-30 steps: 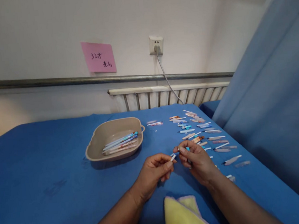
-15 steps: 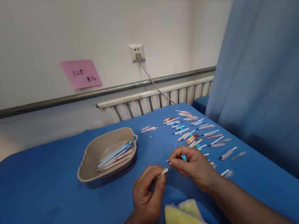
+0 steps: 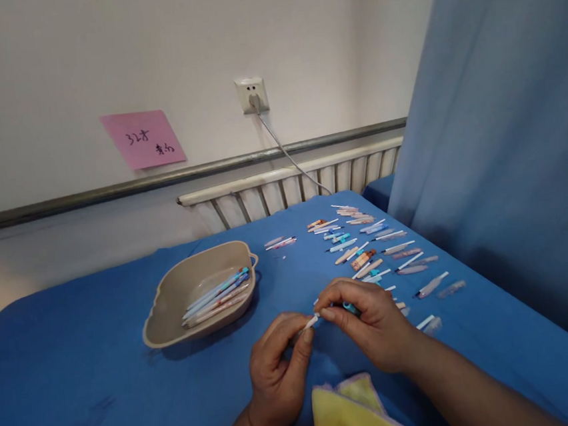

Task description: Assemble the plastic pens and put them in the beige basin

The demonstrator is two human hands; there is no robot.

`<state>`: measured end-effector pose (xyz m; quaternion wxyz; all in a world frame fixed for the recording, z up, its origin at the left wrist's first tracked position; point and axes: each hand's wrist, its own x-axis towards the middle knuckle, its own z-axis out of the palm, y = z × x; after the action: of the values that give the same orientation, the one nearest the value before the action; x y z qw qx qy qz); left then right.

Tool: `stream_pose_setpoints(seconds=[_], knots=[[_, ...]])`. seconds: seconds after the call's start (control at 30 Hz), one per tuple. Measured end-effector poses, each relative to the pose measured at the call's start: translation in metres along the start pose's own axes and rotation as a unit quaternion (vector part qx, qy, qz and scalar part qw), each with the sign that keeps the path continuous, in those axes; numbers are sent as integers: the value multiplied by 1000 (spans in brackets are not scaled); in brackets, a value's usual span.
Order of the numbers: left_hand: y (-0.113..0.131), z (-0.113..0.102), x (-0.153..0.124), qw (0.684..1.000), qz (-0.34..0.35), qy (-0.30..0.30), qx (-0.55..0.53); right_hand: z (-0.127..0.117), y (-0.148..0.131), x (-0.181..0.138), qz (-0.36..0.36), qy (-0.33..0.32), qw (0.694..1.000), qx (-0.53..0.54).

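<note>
My left hand [image 3: 283, 367] pinches a slim white pen refill [image 3: 312, 321] between thumb and fingers, its white end sticking out to the upper right. My right hand [image 3: 369, 322] is closed too, with its fingertips meeting that end. Between these fingertips a tiny pale part shows, too small to name. A teal pen piece [image 3: 351, 308] is tucked within the curled right fingers. Behind the right hand lie rows of pen parts [image 3: 363, 259], with white refills, clear barrels and blue, brown and pinkish pieces. Left of the hands, a beige basket [image 3: 170, 284] holds several pens [image 3: 216, 296].
A folded yellow cloth [image 3: 346, 414] lies at the near edge, below the hands. Blue cloth [image 3: 102, 364] covers the table. A few parts [image 3: 280, 242] lie right of the basket. A blue curtain [image 3: 499, 152] hangs at the right, and a plugged cable [image 3: 288, 155] runs down the wall.
My right fingertips have come left and now meet the end of the refill, closing the small gap between the hands. The view has shifted slightly.
</note>
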<state>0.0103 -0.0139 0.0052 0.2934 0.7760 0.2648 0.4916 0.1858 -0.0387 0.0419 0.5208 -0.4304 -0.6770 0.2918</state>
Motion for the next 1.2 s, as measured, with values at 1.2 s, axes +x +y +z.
stream_pose_setpoints(seconds=[1.2], knots=[[-11,2,5,994,-87,10,73,-4,18,7,123,32,988,89]])
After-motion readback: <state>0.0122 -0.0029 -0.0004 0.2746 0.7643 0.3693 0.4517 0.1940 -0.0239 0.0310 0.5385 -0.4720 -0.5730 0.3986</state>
